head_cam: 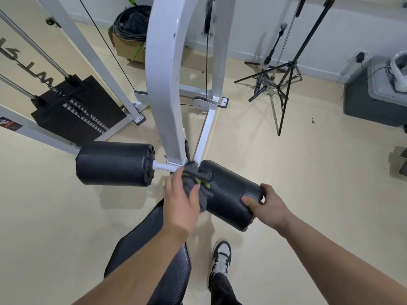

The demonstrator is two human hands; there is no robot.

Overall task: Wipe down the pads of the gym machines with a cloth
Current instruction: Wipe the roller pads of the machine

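Observation:
Two black roller pads hang from the white machine frame [167, 89]. The right roller pad [229, 194] lies just ahead of me. My left hand [180, 203] grips a bunched grey cloth [198, 183] with yellow-green marks and presses it against that pad's inner end, beside the frame. My right hand [268, 205] grips the pad's outer end, thumb on top and fingers wrapped over the end face. The left roller pad [114, 164] hangs untouched to the left. A black seat pad [154, 249] lies below my left forearm, partly hidden by it.
A black weight stack [72, 111] with guide rods stands at the left. Black tripod stands [284, 78] sit on the floor at the back right, and a dark box with a grey bin [374, 93] at the far right. My shoe [220, 258] is below the pad.

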